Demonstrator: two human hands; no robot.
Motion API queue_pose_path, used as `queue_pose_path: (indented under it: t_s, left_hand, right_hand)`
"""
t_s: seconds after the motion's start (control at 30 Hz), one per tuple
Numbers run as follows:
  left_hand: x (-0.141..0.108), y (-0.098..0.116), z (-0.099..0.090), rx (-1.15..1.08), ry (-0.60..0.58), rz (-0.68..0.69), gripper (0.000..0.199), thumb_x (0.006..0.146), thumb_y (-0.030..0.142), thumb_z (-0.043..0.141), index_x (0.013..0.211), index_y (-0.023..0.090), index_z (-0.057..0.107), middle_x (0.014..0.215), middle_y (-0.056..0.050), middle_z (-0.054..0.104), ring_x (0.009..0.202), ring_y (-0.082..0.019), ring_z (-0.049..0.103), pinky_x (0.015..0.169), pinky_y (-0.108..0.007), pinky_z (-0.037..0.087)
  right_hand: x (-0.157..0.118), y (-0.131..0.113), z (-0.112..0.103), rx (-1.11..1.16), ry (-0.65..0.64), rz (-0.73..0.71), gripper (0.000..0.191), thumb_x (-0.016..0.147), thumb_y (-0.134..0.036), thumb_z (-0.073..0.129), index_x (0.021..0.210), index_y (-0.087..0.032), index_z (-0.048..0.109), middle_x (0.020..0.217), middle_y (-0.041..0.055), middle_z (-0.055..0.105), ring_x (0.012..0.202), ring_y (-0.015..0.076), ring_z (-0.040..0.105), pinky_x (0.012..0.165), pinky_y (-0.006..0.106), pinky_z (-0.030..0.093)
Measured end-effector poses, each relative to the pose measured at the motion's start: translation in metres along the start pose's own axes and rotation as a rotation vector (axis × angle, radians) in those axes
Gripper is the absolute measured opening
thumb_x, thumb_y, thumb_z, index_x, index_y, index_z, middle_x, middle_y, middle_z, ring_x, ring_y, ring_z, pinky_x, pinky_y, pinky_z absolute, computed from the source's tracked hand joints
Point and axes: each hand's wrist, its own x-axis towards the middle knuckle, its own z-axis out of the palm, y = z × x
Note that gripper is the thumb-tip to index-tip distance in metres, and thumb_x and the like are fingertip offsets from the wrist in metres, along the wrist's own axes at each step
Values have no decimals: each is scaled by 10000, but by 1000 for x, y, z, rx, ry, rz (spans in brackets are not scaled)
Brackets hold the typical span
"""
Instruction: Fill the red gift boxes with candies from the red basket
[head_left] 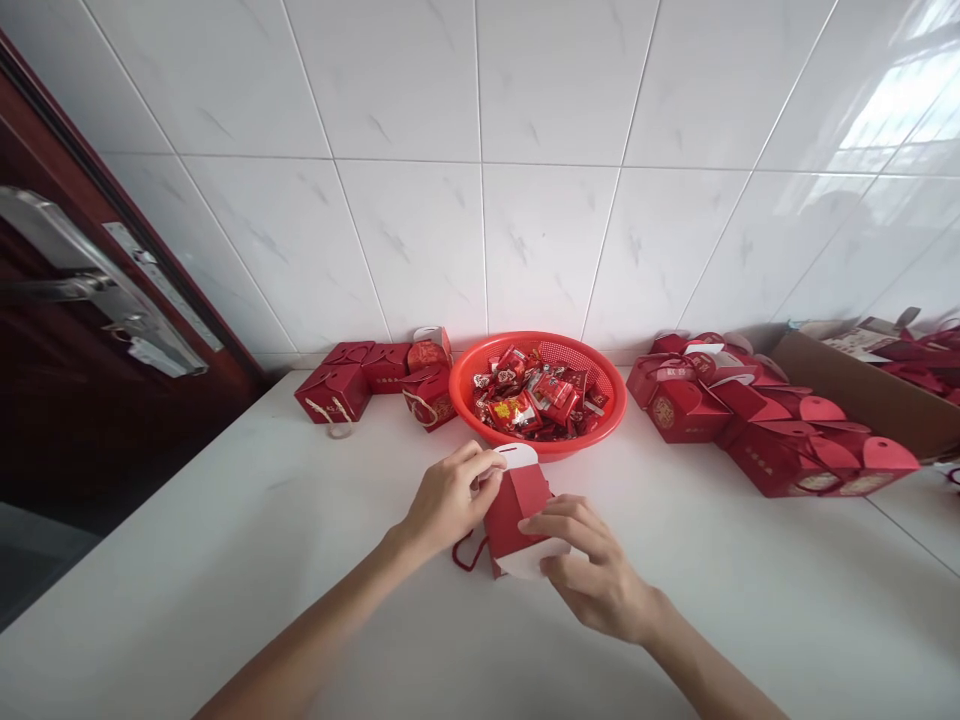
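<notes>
A small red box (517,510) with white-lined flaps stands on the white counter (337,600), in front of the basket. My left hand (454,492) pinches its far left side, near the raised white flap. My right hand (589,560) has its thumb and fingers on the near right side, around the white-lined flap. A dark red cord loop (470,552) sticks out at the box's left. Just behind is a red plastic basket (466,425) filled with wrapped sweets (536,395).
Closed red boxes (334,385) with cord handles stand at the back left. More red boxes (795,450) are grouped on the right, beside a cardboard carton (862,390) holding red pieces. A tiled wall (420,230) runs behind; a dark door (90,330) is at far left.
</notes>
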Motion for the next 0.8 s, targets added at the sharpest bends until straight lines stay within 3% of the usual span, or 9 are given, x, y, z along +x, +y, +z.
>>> queue_pose_path:
  t_s: [0.13,0.2,0.27,0.33,0.47,0.63,0.8]
  left_hand:
    - [-1,11,-4,102,-51,-22,284,840,288,569,1115,254,635,933,-18,604,710,-163,623,678,-274,492]
    - [-3,16,-6,103,-83,-35,327,836,286,572,1160,264,612,953,-18,592,735,-171,633,696,-285,508]
    - [-4,20,-7,98,-94,-56,339,845,316,585,1180,269,596,966,-20,589,759,-180,640,722,-297,519]
    - [-5,23,-7,110,-88,-80,358,847,346,603,1196,269,580,975,-25,587,780,-193,646,742,-314,524]
    - [-4,28,-5,152,-86,-93,349,852,311,592,1195,255,563,978,-37,573,783,-203,646,750,-333,527]
    - [0,29,-5,132,-128,-82,344,831,208,560,1173,247,559,1002,-45,577,807,-197,647,767,-324,527]
    - [0,26,-2,120,-129,-81,342,875,213,491,1213,245,540,1028,-61,590,852,-219,654,804,-354,520]
  right_hand:
    - [0,-5,4,225,-28,71,59,853,-218,593,809,-219,554,1104,107,683,954,245,602,818,450,511]
    - [3,-7,5,360,-20,244,197,890,-312,580,723,-218,537,1008,94,691,878,225,612,766,411,508]
    - [6,-7,6,402,2,443,330,923,-282,558,611,-212,478,862,63,677,777,184,597,696,348,488]
    - [9,-8,8,353,28,556,392,907,-251,596,559,-209,421,727,24,616,690,155,545,649,314,456]
    - [12,-10,13,152,23,502,331,852,-216,645,596,-210,436,656,-15,529,657,147,479,688,328,432]
    - [13,-13,9,15,-89,398,115,896,-188,571,805,-210,638,831,28,657,753,171,510,767,364,421]
    - [18,-12,1,-46,-231,236,172,900,-124,511,893,-215,657,948,28,735,799,184,506,796,379,394]
